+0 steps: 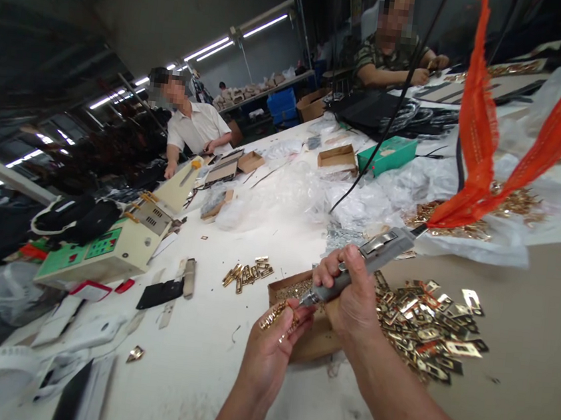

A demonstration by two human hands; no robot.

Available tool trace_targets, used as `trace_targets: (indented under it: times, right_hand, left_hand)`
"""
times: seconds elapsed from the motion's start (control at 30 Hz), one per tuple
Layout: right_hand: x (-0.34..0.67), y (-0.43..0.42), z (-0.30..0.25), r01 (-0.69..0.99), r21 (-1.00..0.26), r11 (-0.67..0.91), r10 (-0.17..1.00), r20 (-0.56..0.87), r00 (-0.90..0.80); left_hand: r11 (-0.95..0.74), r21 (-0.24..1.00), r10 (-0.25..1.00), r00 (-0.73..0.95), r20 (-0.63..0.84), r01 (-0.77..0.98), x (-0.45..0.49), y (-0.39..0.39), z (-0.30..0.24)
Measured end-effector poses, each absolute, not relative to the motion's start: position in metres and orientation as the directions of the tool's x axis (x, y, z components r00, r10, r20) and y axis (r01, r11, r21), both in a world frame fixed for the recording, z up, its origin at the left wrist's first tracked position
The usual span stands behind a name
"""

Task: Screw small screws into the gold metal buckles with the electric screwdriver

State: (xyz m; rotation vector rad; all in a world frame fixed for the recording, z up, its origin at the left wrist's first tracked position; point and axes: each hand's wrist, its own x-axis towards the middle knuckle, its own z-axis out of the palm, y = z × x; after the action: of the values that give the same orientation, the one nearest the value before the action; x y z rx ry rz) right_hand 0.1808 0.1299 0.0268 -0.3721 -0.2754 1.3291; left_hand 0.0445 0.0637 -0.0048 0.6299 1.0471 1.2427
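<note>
My right hand point(357, 298) is wrapped round a grey electric screwdriver point(384, 247), which slants down to the left. My left hand point(269, 346) is closed on gold metal fittings point(274, 317), and the screwdriver's tip meets them at my fingertips. Whether it sits in a screw, I cannot tell. An orange cloth strip point(474, 183) is tied at the tool's upper end. Under my hands stands a cardboard box point(313, 347) of small metal pieces, partly hidden. Right of my right hand lies a pile of gold plates with slots point(423, 325).
A smaller group of gold fittings point(248, 273) lies left of the box. A beige machine with a green panel point(106, 248) stands at the left. Plastic bags point(287, 194) and a green box point(386, 156) lie farther back. Two people sit across the table; a black cable point(381, 140) hangs down.
</note>
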Motion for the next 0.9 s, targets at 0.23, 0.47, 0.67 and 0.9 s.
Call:
trace_targets:
  times: [0.23,0.47,0.67,0.9]
  right_hand:
    - [0.1844,0.1325,0.0282,-0.91,-0.365,0.196,0.967,-0.079,0.24]
    - [0.182,0.1334,0.0275,-0.921,-0.342,0.185,0.964,-0.119,0.238]
    - [0.1815,0.1333,0.0259,-0.938,-0.306,0.164,0.97,-0.123,0.209]
    - [0.1835,0.1333,0.0273,-0.922,-0.331,0.2,0.966,-0.09,0.243]
  left_hand:
    - [0.269,0.853,0.96,0.048,-0.277,-0.448,0.0507,0.0624,-0.0034]
    - [0.273,0.848,0.96,0.076,-0.268,-0.454,0.0535,0.0615,-0.0015]
    - [0.278,0.851,0.959,0.082,-0.27,-0.445,0.051,0.0583,-0.001]
    - [0.277,0.897,0.959,0.041,-0.28,-0.345,0.0461,0.0589,0.0023]
